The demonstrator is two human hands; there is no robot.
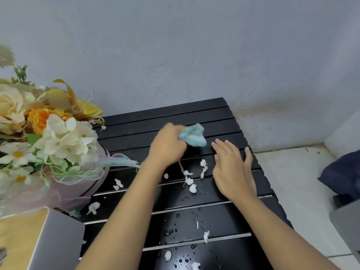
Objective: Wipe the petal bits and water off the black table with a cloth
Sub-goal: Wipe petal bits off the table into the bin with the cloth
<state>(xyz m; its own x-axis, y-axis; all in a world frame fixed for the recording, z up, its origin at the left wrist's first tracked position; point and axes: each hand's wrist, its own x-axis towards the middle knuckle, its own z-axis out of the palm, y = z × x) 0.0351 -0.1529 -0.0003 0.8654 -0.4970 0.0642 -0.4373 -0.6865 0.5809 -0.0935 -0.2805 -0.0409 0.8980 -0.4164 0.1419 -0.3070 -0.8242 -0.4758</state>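
A black slatted table (220, 121) runs from the wall toward me. My left hand (167, 146) grips a bunched light blue cloth (193, 135) over the far part of the table. To its right, my right hand (231, 166) hovers with fingers straight and spread, holding nothing. White petal bits (191, 185) lie scattered between and below the hands, with more (93, 207) on the left and at the near edge (168, 255). Water drops (175, 230) dot the near slats.
A bouquet of cream, white and orange flowers (48, 137) in pale wrapping covers the table's left side. A wooden and grey box (39, 240) stands at the near left. A grey wall is behind, a tiled floor (298, 191) and dark items (342, 176) to the right.
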